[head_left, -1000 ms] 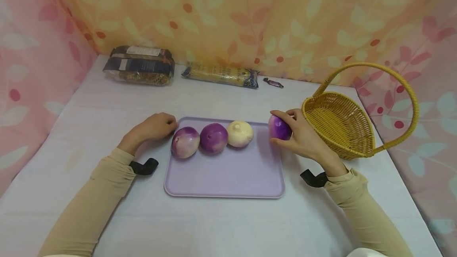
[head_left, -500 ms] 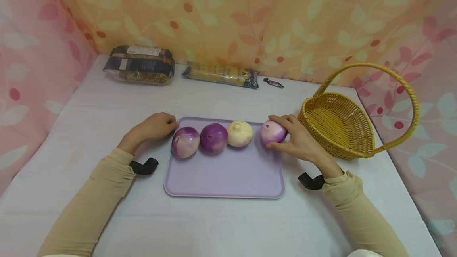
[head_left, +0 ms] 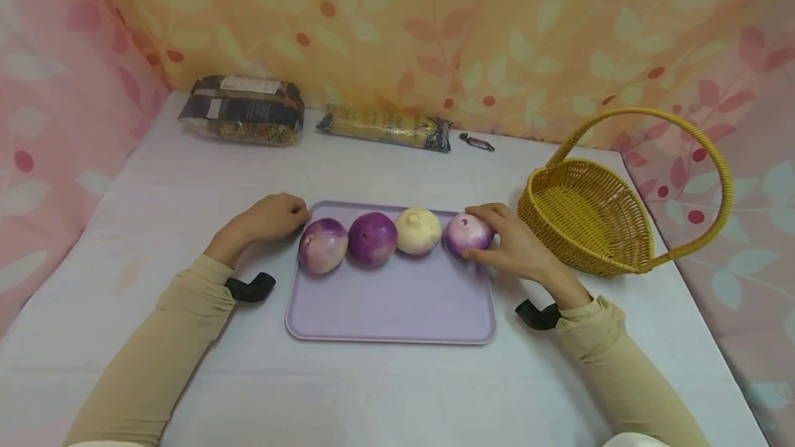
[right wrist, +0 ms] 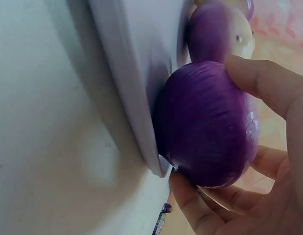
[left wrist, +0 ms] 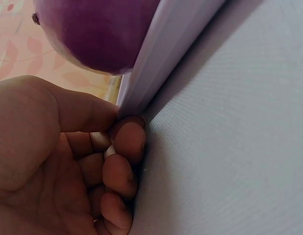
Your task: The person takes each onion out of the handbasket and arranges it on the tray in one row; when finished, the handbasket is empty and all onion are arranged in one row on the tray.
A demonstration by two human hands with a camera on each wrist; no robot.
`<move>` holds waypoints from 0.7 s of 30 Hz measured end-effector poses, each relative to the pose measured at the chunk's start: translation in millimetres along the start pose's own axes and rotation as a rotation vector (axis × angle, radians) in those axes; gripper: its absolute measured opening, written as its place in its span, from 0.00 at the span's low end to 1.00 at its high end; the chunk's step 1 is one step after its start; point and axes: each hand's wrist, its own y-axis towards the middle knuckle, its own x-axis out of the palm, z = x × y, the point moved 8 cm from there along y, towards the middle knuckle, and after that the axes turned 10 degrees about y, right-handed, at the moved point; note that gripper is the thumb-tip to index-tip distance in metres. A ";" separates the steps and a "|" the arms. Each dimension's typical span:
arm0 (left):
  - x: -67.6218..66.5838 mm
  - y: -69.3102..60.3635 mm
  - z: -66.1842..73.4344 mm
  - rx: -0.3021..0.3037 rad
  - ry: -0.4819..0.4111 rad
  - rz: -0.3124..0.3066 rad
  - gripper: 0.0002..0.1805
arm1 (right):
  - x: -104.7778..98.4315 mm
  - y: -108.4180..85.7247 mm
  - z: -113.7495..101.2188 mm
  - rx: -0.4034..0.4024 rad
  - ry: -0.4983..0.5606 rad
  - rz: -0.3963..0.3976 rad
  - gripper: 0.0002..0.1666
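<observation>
My right hand (head_left: 512, 243) grips a purple-and-white onion (head_left: 467, 234) at the right end of the lilac tray (head_left: 385, 305). In the right wrist view the thumb lies on one side of this onion (right wrist: 210, 125) and the fingers on the other, low against the tray rim (right wrist: 141, 117). A pale yellow onion (head_left: 418, 232), a deep purple onion (head_left: 373, 239) and another purple-and-white onion (head_left: 323, 247) sit in a row along the tray's back. At the back left corner, my left hand (head_left: 270, 219) pinches the tray rim (left wrist: 146, 63) between thumb and curled forefinger.
A yellow wicker basket (head_left: 584, 254) with a tall handle stands right of the tray, close to my right hand. Along the back lie a dark bag of pasta (head_left: 245, 110), a long yellow packet (head_left: 385, 128) and a small wrapped candy (head_left: 477, 142).
My right hand has moved left and down from the tray's right edge, bringing the onion beside the pale one and turning its tip upward. The left hand stays on the tray corner.
</observation>
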 end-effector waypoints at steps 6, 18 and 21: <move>-0.7 -0.1 -0.2 0.002 -0.005 0.002 0.17 | 3.8 4.0 -2.6 0.003 -0.004 -0.013 0.45; -0.2 0.2 0.3 0.003 0.000 0.006 0.17 | 8.7 6.4 -9.7 -0.001 -0.017 -0.033 0.50; -0.2 0.1 0.5 0.001 -0.002 0.002 0.17 | 9.8 6.2 -9.0 0.009 -0.014 -0.048 0.50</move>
